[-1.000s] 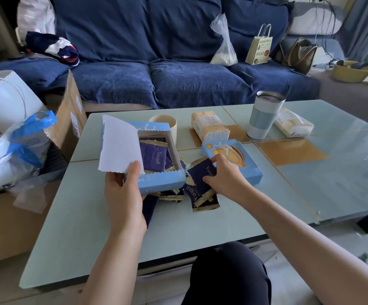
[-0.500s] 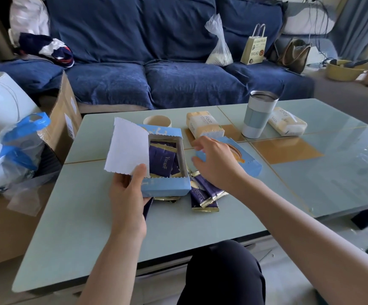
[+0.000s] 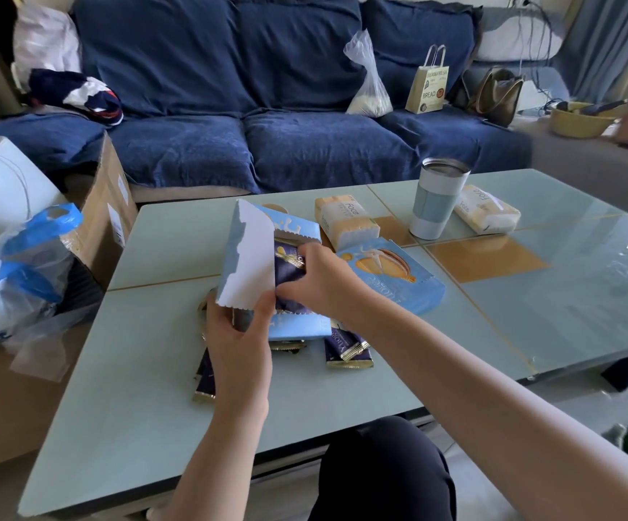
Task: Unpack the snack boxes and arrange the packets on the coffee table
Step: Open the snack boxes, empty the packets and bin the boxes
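Note:
My left hand grips the near left corner of an open light-blue snack box, whose torn white flap stands up. My right hand reaches into the box, its fingers curled around the purple packets inside. Several purple, gold-edged packets lie on the pale green coffee table under and beside the box, one to its right and one by my left wrist. A second, closed blue snack box lies just right of my right hand.
Two tissue packs, a lidded tumbler and a small cup behind the flap stand farther back on the table. A cardboard carton and plastic bags crowd the left edge. A blue sofa lies behind.
My right hand left the packets on the table, rose past the closed box and went into the open box. The left hand tilted that box up, so its flap swung upright.

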Demonstrator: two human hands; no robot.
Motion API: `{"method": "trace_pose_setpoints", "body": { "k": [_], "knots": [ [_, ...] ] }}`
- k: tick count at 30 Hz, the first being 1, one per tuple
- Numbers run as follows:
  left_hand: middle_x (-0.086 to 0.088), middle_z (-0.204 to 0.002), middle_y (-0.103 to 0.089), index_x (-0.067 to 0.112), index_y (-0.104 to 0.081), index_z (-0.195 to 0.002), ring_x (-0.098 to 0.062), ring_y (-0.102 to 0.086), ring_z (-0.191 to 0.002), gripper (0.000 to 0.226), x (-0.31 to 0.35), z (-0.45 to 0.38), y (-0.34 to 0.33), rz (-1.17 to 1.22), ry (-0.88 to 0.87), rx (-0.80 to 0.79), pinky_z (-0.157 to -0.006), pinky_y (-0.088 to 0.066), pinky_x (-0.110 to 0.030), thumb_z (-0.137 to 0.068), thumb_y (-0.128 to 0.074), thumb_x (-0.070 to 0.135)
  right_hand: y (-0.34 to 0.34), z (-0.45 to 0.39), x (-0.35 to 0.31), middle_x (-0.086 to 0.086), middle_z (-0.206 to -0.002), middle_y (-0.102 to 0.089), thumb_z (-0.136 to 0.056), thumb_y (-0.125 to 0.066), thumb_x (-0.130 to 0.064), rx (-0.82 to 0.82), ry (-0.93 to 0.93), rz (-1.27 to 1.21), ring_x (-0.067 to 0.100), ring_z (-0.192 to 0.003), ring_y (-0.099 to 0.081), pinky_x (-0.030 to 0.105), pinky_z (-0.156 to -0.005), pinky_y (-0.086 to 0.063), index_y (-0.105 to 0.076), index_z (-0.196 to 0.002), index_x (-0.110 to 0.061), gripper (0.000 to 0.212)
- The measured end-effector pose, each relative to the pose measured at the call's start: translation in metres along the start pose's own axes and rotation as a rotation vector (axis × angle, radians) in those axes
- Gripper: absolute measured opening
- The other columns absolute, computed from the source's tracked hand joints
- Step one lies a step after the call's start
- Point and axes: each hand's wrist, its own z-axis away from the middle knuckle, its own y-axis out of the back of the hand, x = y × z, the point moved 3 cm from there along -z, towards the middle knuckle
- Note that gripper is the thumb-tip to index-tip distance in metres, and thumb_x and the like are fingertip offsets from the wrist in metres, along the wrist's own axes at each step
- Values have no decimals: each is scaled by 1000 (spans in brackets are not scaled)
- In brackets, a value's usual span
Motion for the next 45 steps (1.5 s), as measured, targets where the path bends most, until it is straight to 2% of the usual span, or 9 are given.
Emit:
{"method": "trace_pose_setpoints", "body": {
  "k": [2,5,9,15,20,27,33,37,45],
  "knots": [
    [4,-117,-69,29,-59,-118,-13,-63,-109,33,-3,1,-1,26,13,4,-96,-46,-47,-88,-71,22,-2,-4,1,13,-91,-62,-76,-65,-12,-12,20,-41,24,-71,-52,25,-50,-42,-51,-99,-7,28],
    [8,-121,-67,30,-57,-123,-12,-61,-114,36,-4,2,-2,39,34,-4,-105,-43,-54,-90,-68,20,2,-2,2,5,-128,-57,-81,-54,-2,35,80,-127,24,-110,-57,39,-77,-57,-45,-136,-18,59],
    [6,-121,-67,26,-56,-125,-15,-61,-114,42,-1,6,-5,45,41,-3,-104,-43,-57,-86,-72,24,3,-1,7,5,-133,-51,-82,-65,-10,78,89,-111,25,-119,-51,40,-92,-51,-39,-141,-16,64],
    [3,-122,-66,29,-56,-125,-18,-61,-116,47,1,4,-5,103,42,3,-104,-43,-57,-81,-70,29,5,-3,15,3,-104,-57,-74,-81,-21,8,0,-194,21,-90,-58,25,-67,-44,-44,-137,-9,74],
    [2,-122,-66,28,-56,-125,-19,-61,-117,49,0,3,-6,94,23,-20,-103,-43,-58,-78,-70,33,7,-9,22,9,-80,-61,-72,-83,-26,-61,-94,-222,20,-62,-52,31,-61,-49,-63,-109,-3,48],
    [9,-117,-68,26,-58,-123,-17,-62,-109,40,-5,-2,-1,136,67,37,-103,-45,-52,-83,-65,29,15,-14,30,20,-104,-69,-72,-82,-14,20,-213,-512,31,-88,-71,42,-75,-61,-59,-107,-1,44],
    [13,-105,-67,25,-57,-123,0,-64,-86,29,-5,-11,6,236,100,79,-77,-55,-33,-96,-56,13,40,-18,38,15,-104,-69,-81,-74,-6,173,-164,-746,24,-88,-68,33,-69,-58,-58,-98,-9,24],
    [14,-101,-66,30,-59,-114,-3,-63,-82,24,-3,-16,14,234,94,103,-69,-54,-30,-98,-55,14,55,-24,52,7,-88,-67,-80,-74,-7,293,-173,-661,22,-83,-66,33,-74,-57,-56,-84,-15,21],
    [6,-120,-65,26,-54,-130,-9,-61,-99,34,2,-17,19,211,103,125,-79,-55,-34,-97,-56,17,32,-35,68,10,-104,-68,-74,-80,-19,186,-258,-316,26,-87,-69,43,-75,-60,-56,-113,-11,46]
  ]
}}
